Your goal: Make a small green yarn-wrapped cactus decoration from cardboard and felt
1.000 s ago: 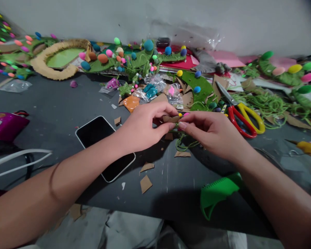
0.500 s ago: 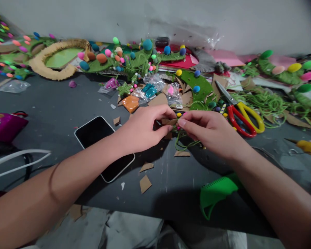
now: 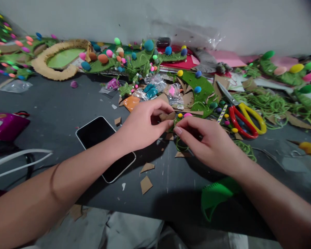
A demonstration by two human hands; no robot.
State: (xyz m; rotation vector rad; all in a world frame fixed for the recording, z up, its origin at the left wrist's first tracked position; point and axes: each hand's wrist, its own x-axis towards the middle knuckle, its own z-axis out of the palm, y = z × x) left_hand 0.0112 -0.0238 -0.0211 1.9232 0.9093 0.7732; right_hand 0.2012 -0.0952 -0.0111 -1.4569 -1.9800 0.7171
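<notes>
Between the thumb and fingers of my left hand (image 3: 147, 122) is a small piece of brown cardboard (image 3: 169, 117). Green yarn (image 3: 175, 123) runs at the cardboard's right end, pinched by the thumb and forefinger of my right hand (image 3: 209, 141). A loop of the yarn hangs below, partly hidden by my right hand. Small yellow and pink balls lie on the table just beyond my fingertips. Red-and-yellow-handled scissors (image 3: 245, 117) rest to the right of my right hand. Under my left forearm lies a black-screened phone (image 3: 95, 133).
Cardboard scraps (image 3: 146, 185) lie on the dark table (image 3: 171, 204). A green plastic tool (image 3: 215, 195) sits under my right forearm. Farther back are clay packets (image 3: 131, 102), a green yarn heap (image 3: 266, 105) and a beige wrapped ring (image 3: 54, 74). A purple device (image 3: 10, 129) stands at left.
My right hand has moved slightly down and toward me, uncovering pink and yellow balls and some yarn. My left hand stays close to its earlier place, still holding the cardboard.
</notes>
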